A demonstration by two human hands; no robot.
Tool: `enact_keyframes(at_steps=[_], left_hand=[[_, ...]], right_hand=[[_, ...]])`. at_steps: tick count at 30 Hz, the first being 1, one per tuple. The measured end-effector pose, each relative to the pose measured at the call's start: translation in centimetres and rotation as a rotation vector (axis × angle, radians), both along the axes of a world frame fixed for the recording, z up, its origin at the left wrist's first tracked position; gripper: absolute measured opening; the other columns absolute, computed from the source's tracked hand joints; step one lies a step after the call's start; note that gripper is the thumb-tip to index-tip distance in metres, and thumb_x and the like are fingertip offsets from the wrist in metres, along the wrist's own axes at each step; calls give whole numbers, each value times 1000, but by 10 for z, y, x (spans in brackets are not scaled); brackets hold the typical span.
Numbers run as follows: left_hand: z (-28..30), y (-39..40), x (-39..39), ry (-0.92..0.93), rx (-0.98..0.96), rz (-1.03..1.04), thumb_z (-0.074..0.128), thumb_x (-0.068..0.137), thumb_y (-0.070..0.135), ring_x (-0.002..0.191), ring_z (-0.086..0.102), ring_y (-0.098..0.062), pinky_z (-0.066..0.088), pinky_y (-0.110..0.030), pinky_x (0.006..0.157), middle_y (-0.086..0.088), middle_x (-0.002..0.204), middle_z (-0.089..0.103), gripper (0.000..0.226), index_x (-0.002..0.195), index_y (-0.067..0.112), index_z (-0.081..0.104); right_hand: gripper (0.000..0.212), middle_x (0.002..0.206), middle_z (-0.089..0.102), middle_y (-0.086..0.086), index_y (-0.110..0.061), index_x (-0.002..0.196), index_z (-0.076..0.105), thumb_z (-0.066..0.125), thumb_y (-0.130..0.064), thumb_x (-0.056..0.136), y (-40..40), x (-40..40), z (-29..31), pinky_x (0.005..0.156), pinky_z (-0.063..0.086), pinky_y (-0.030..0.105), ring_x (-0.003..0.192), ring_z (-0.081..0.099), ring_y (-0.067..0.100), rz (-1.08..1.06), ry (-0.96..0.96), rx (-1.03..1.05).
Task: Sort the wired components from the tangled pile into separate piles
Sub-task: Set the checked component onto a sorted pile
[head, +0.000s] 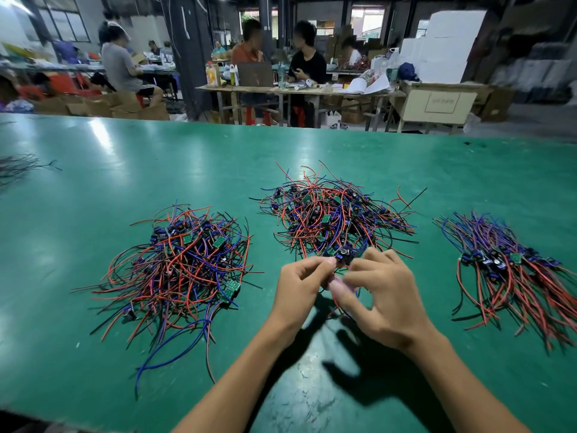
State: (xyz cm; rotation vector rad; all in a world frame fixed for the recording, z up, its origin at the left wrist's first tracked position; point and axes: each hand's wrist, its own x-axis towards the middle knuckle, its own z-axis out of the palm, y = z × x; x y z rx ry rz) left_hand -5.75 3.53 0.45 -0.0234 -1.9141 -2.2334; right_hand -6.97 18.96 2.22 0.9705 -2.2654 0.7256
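Red and black leads trailed from the wired component (342,257) that left hand (301,284) and right hand (382,290) pinched at the tangled pile's (334,214) near edge; likely snag, dragging neighbours across the worktop (187,170).

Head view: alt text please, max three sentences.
Two bare hands, left hand and right hand, pinch one wired component at the near edge of a tangled middle pile on a green table. A messy pile lies left, a neater pile right.
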Motion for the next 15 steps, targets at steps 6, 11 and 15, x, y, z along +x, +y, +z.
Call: enact_keyframes(at_steps=[6,11,15], left_hand=[[1,-5,-5,-55,52,25,57,101,22,56,54,-10,45,-19,62,-1,73,74,38,78,-4,73],[3,-7,-3,-41,46,-74,55,103,27,54,53,-13,47,-19,60,-1,61,63,36,94,2,79],[5,-8,0,-54,70,-157,55,102,29,49,52,-14,46,-20,54,-3,62,64,37,96,0,78]], right_hand=[[69,51,66,-6,-35,66,75,25,-73,94,8,-14,5,66,47,31,57,62,8,-390,-590,-264],[39,78,77,2,-21,102,78,52,-50,99,11,-26,6,41,32,18,45,49,9,-92,-1055,-719],[29,100,79,1,-23,96,78,70,-48,81,9,-23,11,51,46,14,59,58,6,59,-1107,-986]])
